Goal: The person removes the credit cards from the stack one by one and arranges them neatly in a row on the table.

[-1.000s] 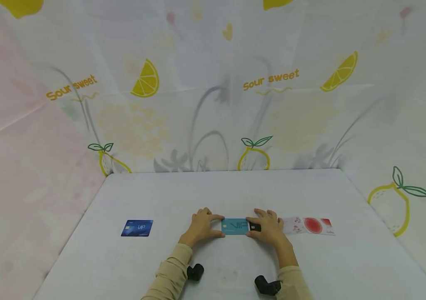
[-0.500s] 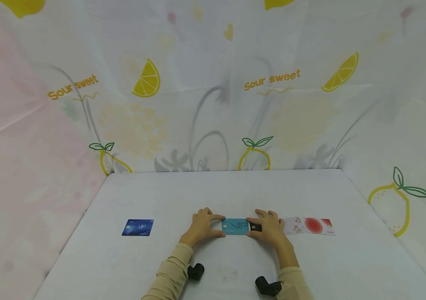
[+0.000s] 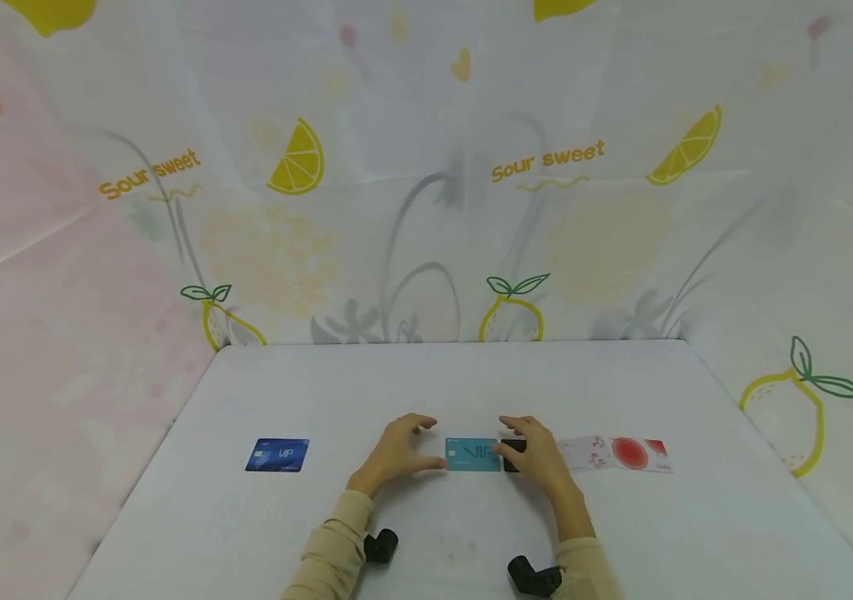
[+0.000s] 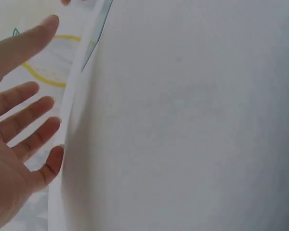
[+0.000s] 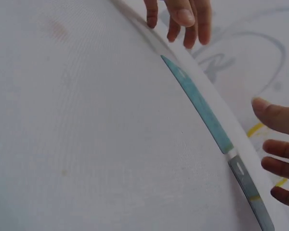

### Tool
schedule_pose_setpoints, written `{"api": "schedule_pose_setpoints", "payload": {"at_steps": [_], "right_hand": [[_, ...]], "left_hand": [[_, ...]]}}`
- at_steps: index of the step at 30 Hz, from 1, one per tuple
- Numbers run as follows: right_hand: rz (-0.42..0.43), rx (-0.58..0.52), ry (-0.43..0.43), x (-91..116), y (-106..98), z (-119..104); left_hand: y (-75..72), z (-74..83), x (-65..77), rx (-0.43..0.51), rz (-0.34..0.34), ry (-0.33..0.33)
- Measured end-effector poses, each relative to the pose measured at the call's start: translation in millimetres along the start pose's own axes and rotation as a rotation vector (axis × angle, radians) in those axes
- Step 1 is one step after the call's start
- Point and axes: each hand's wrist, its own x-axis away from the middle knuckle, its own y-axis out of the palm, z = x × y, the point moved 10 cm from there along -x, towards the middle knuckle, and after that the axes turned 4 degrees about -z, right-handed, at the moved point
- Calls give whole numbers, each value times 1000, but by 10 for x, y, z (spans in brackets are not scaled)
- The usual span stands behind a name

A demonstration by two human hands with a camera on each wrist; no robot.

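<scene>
A teal card marked VIP [image 3: 464, 455] lies flat on the white table [image 3: 426, 517] in the head view. Just right of it sits a black card [image 3: 519, 445], partly covered by my right hand [image 3: 542, 458]. That hand hovers over the pair, thumb and fingers spread apart, pinching nothing. My left hand [image 3: 394, 450] is off the teal card's left edge, its thumb tip close to the lower left corner. Its fingers are loosely bent and hold nothing. The right wrist view shows both cards edge-on with my fingers away from them.
Right of the black card, a pale card with pink figures [image 3: 584, 452] and a card with a red circle [image 3: 630, 452] continue the row. Apart at left lies a dark blue VIP card [image 3: 278, 455]. A lemon-printed cloth [image 3: 426, 167] hangs behind the table.
Both hands have let go of the teal card. The left hand has drawn back slightly leftward, and the right hand's fingers have lifted and spread. The cards stay in place.
</scene>
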Motion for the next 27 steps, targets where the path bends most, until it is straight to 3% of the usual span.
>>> {"api": "schedule_pose_setpoints", "payload": {"at_steps": [3,8,16,27], "right_hand": [[37,-99,-63,-21,-9,-109],[99,-154,-162,-69,-15,-266],[226,-196,-232,-120,-44,-407],[184,-230,-278,-188,34,-657]], "left_hand": [[-121,8,41,47,39,33],[-293,10,89,49,94,74],[-438,-62,131,90,127,22],[-706,-247,265,93,176,-49]]}}
